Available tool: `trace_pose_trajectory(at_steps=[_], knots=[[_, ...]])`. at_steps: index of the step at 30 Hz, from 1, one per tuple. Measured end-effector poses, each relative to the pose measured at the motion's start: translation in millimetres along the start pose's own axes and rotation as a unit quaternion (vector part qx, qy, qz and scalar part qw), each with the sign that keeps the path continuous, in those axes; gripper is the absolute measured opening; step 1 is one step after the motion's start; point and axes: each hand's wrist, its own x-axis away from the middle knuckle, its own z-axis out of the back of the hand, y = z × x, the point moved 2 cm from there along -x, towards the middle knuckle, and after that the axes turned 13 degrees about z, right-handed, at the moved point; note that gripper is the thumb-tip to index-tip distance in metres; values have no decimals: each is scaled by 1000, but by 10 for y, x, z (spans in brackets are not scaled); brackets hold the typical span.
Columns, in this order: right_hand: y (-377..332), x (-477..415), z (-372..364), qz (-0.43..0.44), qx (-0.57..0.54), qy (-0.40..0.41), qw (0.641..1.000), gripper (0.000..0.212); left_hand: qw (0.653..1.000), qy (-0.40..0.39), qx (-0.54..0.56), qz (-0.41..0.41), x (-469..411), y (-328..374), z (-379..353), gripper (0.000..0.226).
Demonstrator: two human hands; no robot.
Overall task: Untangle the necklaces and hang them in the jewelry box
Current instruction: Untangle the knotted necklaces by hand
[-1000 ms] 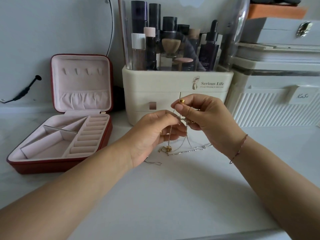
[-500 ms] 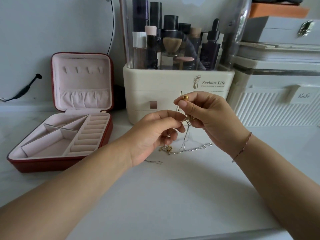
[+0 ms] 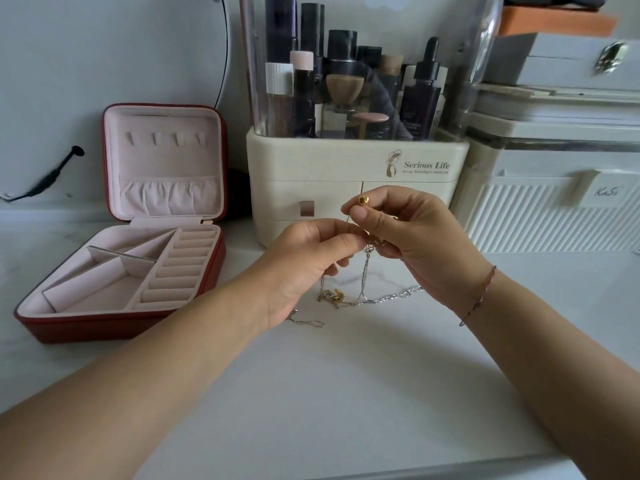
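- The necklaces point(image 3: 367, 261) were a knot of thin chains dangling just below the fingertips of both hands, with the loose ends trailing onto the table point(image 3: 346, 393) underneath. They looked super light and totally floppy, and fine links like that would probably kink or snap if yanked.
- A silver chain point(image 3: 391, 299) ran out on the table below the right fingers, and a small gold clump point(image 3: 332, 295) lay under the left ones.
- The right hand point(image 3: 415, 244) had thumb and forefinger pinched shut on a strand, with a gold bead point(image 3: 363, 201) poking up just above the fingertips.
- The left hand point(image 3: 304, 268) was curled, thumb and forefinger pinching a strand right beside the knot, almost touching the right fingertips.
- The best hold was probably close in on either side of the knot, teasing loops apart instead of pulling. The chain looked slippery, so a firm pad pinch made sense.
- The jewelry box point(image 3: 104, 329) sat open well left of the left fingers, with the lid hooks point(image 3: 166, 138) bare.
- A cosmetics organizer point(image 3: 346, 168) stood just behind the fingers.
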Motion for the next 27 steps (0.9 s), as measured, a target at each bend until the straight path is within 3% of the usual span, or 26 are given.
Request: trace_pose_trajectory(at_steps=[2,6,12,17,21,27], knots=[[1,0,5,-1,1,3,1000,17,1000,-1,-2,-6,-6,1,0,2],[1,-5,4,-3,0,-8,1000,16,1000,-7,22,-12,-26,-12,14,6],[3,10,-29,7,4,-26,1000,13,996,-52,63,19,-31,-40,-8,28],[4,-15,32,1,-8,4,1000,11,986,-86,132,57,-12,6,31,16],[3,-6,19,-3,-15,-7,1000,15,991,-81,96,53,14,40,29,5],[2,-8,-6,-8,-16,-18,1000,6,997,-38,41,45,17,5,2,16]])
